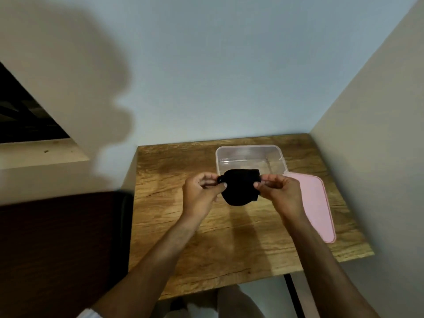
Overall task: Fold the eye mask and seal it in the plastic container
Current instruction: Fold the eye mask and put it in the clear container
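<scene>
A person's left hand (202,193) and right hand (278,191) pinch opposite ends of a folded black mask (241,190), held above the table (174,226), just before the open container (250,159) and its pink lid (317,207).

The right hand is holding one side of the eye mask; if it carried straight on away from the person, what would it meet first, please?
Most likely the clear plastic container, whose near rim lies just beyond the right hand. The pink lid sits to that hand's right, outside that line. Height above the table is unclear, so the hand might pass over the rim.

Left hand (202,193) and right hand (278,191) raised, fingers pinched.
</scene>
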